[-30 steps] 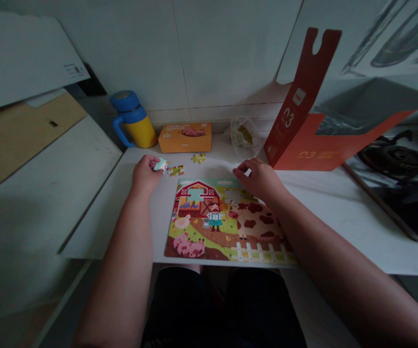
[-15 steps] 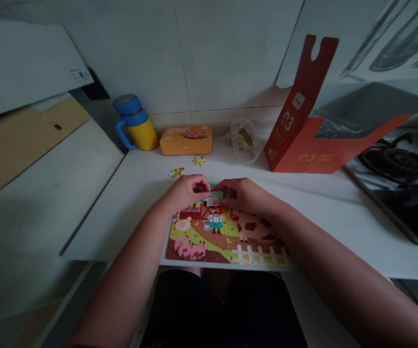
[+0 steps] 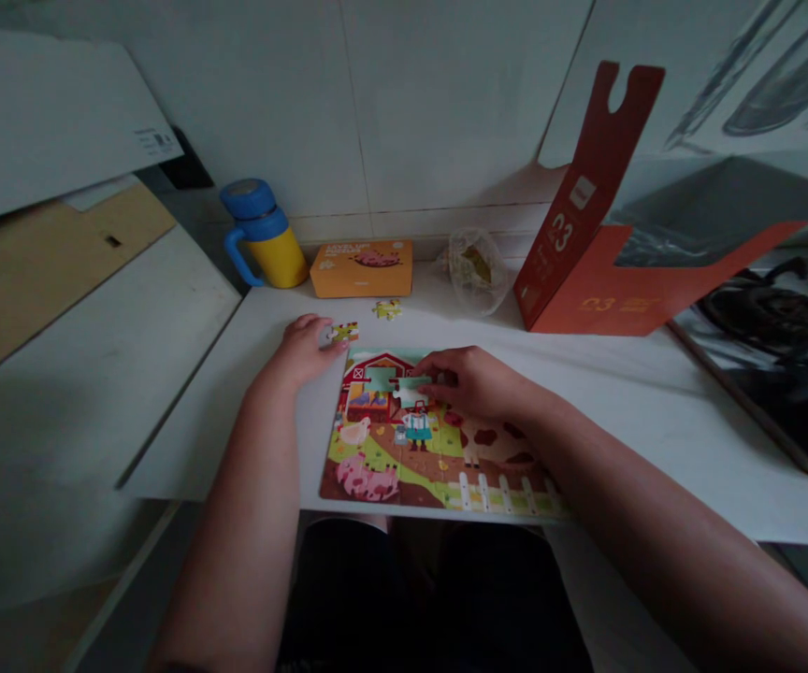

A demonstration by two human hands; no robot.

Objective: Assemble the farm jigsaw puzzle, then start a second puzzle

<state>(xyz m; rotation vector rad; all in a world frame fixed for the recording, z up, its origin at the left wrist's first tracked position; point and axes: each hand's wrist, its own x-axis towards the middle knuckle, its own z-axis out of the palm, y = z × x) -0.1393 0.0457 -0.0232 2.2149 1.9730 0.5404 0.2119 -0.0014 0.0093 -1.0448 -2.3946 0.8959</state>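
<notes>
Blue-and-yellow handled flask (image 3: 276,250), back left. Person's left hand (image 3: 308,350): thumb and fingers spread at small yellow-green jigsaw piece (image 3: 346,331), contact unclear. Pale-green-and-white jigsaw piece (image 3: 411,393) over upper middle of multicoloured rectangular farm-scene jigsaw (image 3: 426,463), white tabletop (image 3: 656,411); right hand (image 3: 474,381) pinches that piece's right edge.

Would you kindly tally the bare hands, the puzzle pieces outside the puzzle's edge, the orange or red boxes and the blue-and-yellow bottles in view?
Bare hands: 2 (left hand, right hand)
Outlying puzzle pieces: 2 (near piece, far piece)
Boxes: 2 (orange box, red box)
Blue-and-yellow bottle: 1
Total: 7
</notes>
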